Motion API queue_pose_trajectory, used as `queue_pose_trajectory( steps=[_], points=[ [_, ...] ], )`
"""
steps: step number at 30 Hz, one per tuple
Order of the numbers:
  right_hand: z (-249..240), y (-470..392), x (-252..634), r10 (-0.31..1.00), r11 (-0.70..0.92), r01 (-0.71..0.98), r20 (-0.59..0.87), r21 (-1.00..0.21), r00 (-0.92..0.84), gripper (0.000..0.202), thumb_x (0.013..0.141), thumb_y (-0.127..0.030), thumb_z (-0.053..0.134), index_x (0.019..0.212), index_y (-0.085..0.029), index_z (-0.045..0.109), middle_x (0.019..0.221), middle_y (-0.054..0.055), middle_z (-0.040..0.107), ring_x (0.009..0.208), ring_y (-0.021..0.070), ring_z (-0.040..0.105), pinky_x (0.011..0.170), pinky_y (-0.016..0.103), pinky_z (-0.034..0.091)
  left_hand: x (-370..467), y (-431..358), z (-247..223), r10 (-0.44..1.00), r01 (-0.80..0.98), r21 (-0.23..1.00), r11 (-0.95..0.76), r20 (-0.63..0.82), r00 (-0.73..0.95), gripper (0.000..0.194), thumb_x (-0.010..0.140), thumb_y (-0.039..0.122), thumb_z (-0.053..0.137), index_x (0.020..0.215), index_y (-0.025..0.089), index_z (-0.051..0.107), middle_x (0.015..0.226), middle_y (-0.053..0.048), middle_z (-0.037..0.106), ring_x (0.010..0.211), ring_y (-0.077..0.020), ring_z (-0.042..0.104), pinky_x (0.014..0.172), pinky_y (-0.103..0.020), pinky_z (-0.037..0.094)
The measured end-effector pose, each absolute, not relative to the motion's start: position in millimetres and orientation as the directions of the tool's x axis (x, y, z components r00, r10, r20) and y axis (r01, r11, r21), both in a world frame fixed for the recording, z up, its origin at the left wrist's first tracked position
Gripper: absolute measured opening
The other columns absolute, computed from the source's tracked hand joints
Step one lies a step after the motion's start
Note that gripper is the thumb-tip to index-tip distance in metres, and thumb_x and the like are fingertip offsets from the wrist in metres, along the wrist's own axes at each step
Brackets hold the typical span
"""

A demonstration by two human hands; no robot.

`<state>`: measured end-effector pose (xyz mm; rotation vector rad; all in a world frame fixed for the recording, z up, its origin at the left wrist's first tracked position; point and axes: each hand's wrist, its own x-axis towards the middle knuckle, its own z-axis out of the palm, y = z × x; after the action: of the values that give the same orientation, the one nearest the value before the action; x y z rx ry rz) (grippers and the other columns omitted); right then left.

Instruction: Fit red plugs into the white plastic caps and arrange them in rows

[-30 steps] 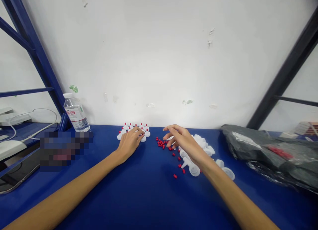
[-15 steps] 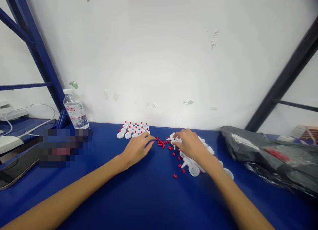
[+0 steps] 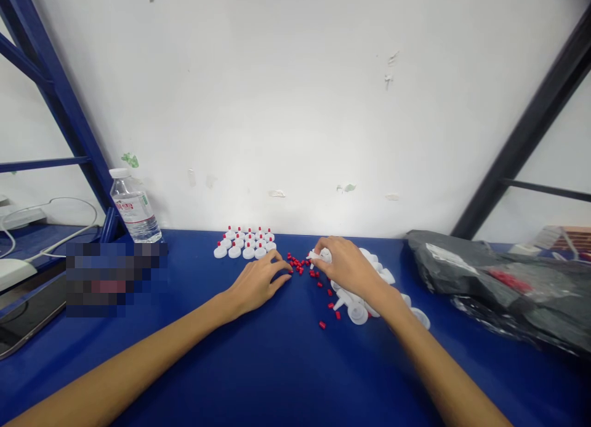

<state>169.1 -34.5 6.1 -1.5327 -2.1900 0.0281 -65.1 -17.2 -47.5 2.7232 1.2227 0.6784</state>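
Small red caps (image 3: 298, 264) lie loosely scattered on the blue table (image 3: 258, 365). At their left edge is my left hand (image 3: 259, 282), thumb and forefinger apart, with nothing visible between them. My right hand (image 3: 344, 264) pinches a white nozzle lid (image 3: 325, 255) over the top of a pile of similar white lids (image 3: 357, 312); its palm and wrist hide part of that pile. Several white lids with red tips (image 3: 234, 251) stand upright in rows behind and left of my left hand.
A water bottle (image 3: 135, 208) stands at the back left, near a phone (image 3: 30, 313) and a pixelated patch. White cables (image 3: 69, 236) run at far left. Grey plastic bags (image 3: 489, 279) lie on the right. Behind the table rises a white wall (image 3: 286, 107).
My left hand has moved slightly down, away from the capped rows. Thumb and forefinger of my right hand have closed on a white lid. The whole view has shifted a little.
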Motion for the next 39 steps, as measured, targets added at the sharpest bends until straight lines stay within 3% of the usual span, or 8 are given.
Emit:
queue_pose_trajectory(
  steps=[7, 10, 13, 17, 20, 28, 34, 39],
  points=[
    [5.0, -39.3, 163.3, 0.910, 0.392, 0.811, 0.313, -0.435, -0.272, 0.007, 0.087, -0.028, 0.060, 0.084, -0.023, 0.064, 0.072, -0.001, 0.071, 0.062, 0.0165, 0.062, 0.065, 0.029, 0.039, -67.9, -17.4, -41.6, 0.745, 0.681, 0.309, -0.664, 0.360, 0.562, 0.014, 0.094, 0.027, 0.055, 0.097, 0.022, 0.067, 0.093, -0.002, 0.067, 0.076, -0.0163, 0.061, 0.070, -0.027, 0.045],
    [5.7, -39.1, 161.1, 0.907, 0.411, 0.721, 0.332, -0.558, -0.260, 0.007, 0.085, -0.030, 0.064, 0.086, -0.023, 0.064, 0.089, 0.001, 0.074, 0.074, 0.0165, 0.066, 0.071, 0.029, 0.045, -68.2, -21.1, -33.4, 0.784, 0.651, 0.441, -0.618, 0.409, 0.467, 0.018, 0.093, 0.028, 0.055, 0.102, 0.021, 0.069, 0.090, -0.002, 0.069, 0.064, -0.0135, 0.058, 0.067, -0.027, 0.046],
    [4.7, -35.7, 160.2, 0.925, 0.376, 0.604, 0.319, -0.702, -0.206, 0.031, 0.078, -0.029, 0.074, 0.106, -0.024, 0.063, 0.097, 0.002, 0.072, 0.087, 0.0176, 0.067, 0.075, 0.028, 0.051, -67.4, -26.9, -26.0, 0.824, 0.560, 0.606, -0.566, 0.444, 0.352, 0.029, 0.095, 0.035, 0.051, 0.108, 0.020, 0.072, 0.095, -0.005, 0.069, 0.059, -0.0108, 0.057, 0.066, -0.027, 0.049],
    [3.9, -32.1, 159.7, 0.941, 0.332, 0.465, 0.254, -0.821, -0.223, 0.047, 0.074, -0.032, 0.078, 0.118, -0.024, 0.064, 0.107, 0.006, 0.070, 0.092, 0.0183, 0.067, 0.074, 0.029, 0.055, -66.1, -31.9, -22.7, 0.930, 0.384, 0.857, -0.344, 0.253, 0.268, 0.038, 0.093, 0.045, 0.054, 0.109, 0.015, 0.070, 0.081, -0.005, 0.071, 0.047, -0.0104, 0.056, 0.044, -0.022, 0.042],
    [5.7, -33.7, 156.8, 0.939, 0.315, 0.404, 0.219, -0.859, -0.266, 0.041, 0.072, -0.033, 0.080, 0.110, -0.023, 0.070, 0.106, 0.007, 0.072, 0.094, 0.0198, 0.068, 0.072, 0.027, 0.056, -66.4, -31.8, -24.4, 0.959, 0.198, 0.960, -0.197, 0.147, 0.244, 0.041, 0.086, 0.048, 0.064, 0.107, 0.013, 0.069, 0.097, -0.011, 0.073, 0.058, -0.0148, 0.068, 0.037, -0.018, 0.035],
    [4.9, -43.9, 145.0, 0.946, 0.289, 0.439, 0.182, -0.851, -0.269, 0.039, 0.069, -0.041, 0.082, 0.102, -0.022, 0.073, 0.085, 0.005, 0.075, 0.080, 0.0210, 0.072, 0.064, 0.026, 0.053, -67.2, -34.7, -23.6, 0.956, 0.069, 0.987, -0.144, 0.121, 0.267, 0.041, 0.082, 0.047, 0.071, 0.105, 0.013, 0.070, 0.100, -0.012, 0.074, 0.062, -0.0155, 0.071, 0.038, -0.015, 0.034],
    [6.8, -46.0, 145.0, 0.941, 0.275, 0.380, 0.166, -0.883, -0.293, 0.045, 0.066, -0.044, 0.084, 0.102, -0.019, 0.073, 0.086, 0.007, 0.076, 0.084, 0.0226, 0.073, 0.067, 0.027, 0.054, -64.4, -39.0, -18.8, 0.950, 0.120, 0.971, -0.204, 0.167, 0.264, 0.035, 0.081, 0.043, 0.072, 0.098, 0.012, 0.075, 0.071, -0.006, 0.073, 0.050, -0.0122, 0.063, 0.038, -0.017, 0.033],
    [8.6, -47.6, 144.3, 0.930, 0.224, 0.250, 0.130, -0.942, -0.344, 0.045, 0.065, -0.042, 0.085, 0.100, -0.016, 0.075, 0.086, 0.008, 0.077, 0.086, 0.0235, 0.073, 0.073, 0.029, 0.055, -61.8, -45.7, -16.8, 0.930, 0.156, 0.923, -0.351, 0.325, 0.171, 0.020, 0.082, 0.032, 0.071, 0.088, 0.014, 0.077, 0.053, 0.001, 0.064, 0.043, -0.0096, 0.056, 0.045, -0.020, 0.039]
  ],
)
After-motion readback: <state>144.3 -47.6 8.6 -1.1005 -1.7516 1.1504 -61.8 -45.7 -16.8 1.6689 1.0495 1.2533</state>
